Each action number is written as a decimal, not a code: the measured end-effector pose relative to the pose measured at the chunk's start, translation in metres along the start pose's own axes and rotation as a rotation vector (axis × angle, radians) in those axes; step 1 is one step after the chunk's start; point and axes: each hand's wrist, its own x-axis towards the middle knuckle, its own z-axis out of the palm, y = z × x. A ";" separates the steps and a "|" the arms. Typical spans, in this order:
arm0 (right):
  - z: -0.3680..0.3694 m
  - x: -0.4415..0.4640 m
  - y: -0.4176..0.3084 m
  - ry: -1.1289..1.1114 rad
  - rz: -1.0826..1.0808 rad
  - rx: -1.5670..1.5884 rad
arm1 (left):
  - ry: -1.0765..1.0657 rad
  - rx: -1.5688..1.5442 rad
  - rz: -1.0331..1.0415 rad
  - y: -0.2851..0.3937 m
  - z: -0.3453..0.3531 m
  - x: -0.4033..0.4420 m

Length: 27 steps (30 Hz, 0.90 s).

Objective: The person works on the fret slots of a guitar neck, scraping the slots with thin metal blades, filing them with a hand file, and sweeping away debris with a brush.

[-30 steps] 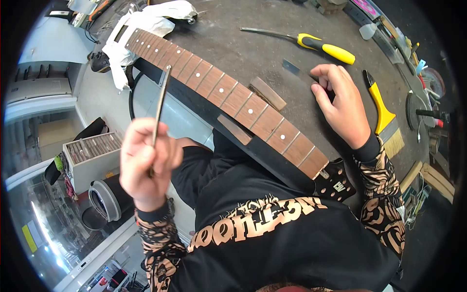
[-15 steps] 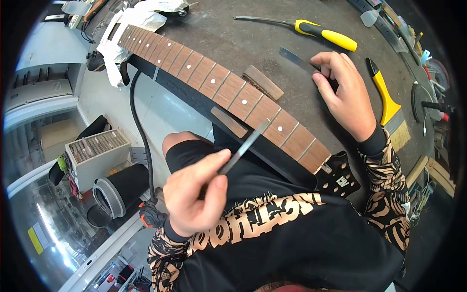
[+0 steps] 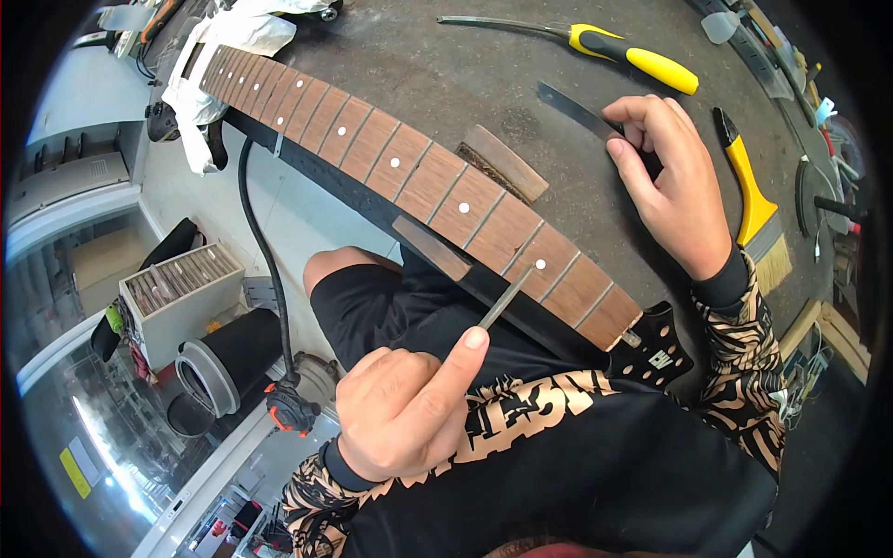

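Observation:
A guitar neck lies diagonally across the bench, its brown fretboard marked with metal frets and white dots. My left hand is closed around a narrow metal file, index finger laid along it. The file's tip meets the fretboard beside a dot near the headstock. Over the bench, my right hand pinches a thin dark metal strip between thumb and fingers. A small wooden block lies just beyond the neck; a second wooden piece rests along its near side.
A yellow-and-black handled tool lies at the back of the dark bench. A yellow paintbrush is right of my right hand. White cloth covers the guitar's far end. A black bin stands on the floor at left.
My left hand has turned over and shifted right, and the file's tip has moved along the fretboard toward the headstock. My right hand has barely moved. The whole view has shifted slightly.

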 end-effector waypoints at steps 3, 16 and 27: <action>0.000 0.000 0.000 -0.012 0.015 0.000 | 0.024 -0.044 -0.012 0.000 0.006 0.004; 0.000 0.001 -0.001 -0.025 0.014 -0.017 | 0.004 -0.018 -0.022 -0.003 0.010 -0.004; 0.000 0.001 -0.002 -0.026 0.010 -0.019 | -0.008 0.028 -0.012 -0.002 0.013 -0.005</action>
